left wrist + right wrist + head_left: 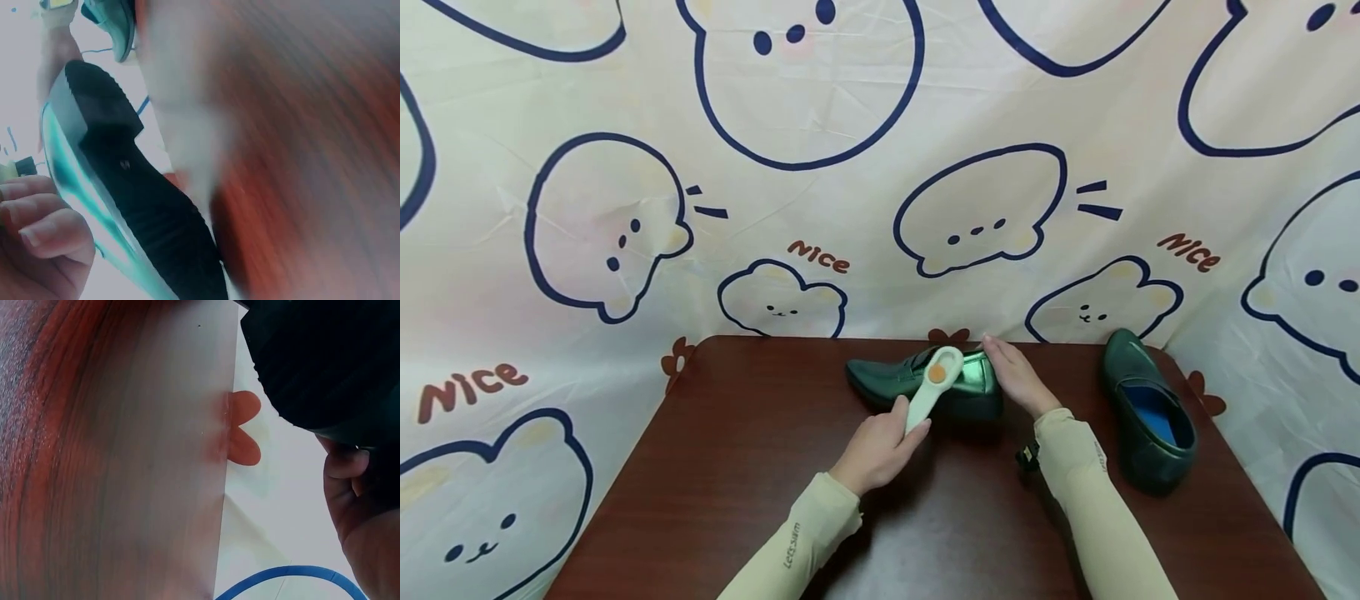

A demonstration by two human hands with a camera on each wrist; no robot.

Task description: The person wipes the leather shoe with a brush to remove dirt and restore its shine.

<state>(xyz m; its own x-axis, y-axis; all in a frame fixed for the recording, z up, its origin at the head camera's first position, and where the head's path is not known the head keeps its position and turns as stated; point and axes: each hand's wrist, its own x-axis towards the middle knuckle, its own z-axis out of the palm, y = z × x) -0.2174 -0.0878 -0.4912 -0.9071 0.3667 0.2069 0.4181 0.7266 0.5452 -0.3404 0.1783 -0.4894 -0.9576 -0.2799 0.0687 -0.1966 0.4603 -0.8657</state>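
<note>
A pale, round-headed hand tool with a long handle and an orange disc [937, 374] is gripped by my left hand [874, 448]. Its head overlaps the side of a dark green loafer [880, 379] in the head view, where the heel part shines bright green. My right hand [1019, 379] holds that loafer at its heel end, the toe pointing left. From the left wrist, the loafer's black sole [156, 200] and heel block face the camera, with curled left fingers [59, 234] beside the upper. The right wrist view shows right-hand fingers [347, 464] at the dark shoe's underside.
The matching green loafer [1150, 417] with a blue insole stands at the table's right side, toe toward the back. A brown wooden table [715, 467] lies below the hands. Behind it hangs a white cloth [865, 200] printed with cartoon outlines, meeting the back edge.
</note>
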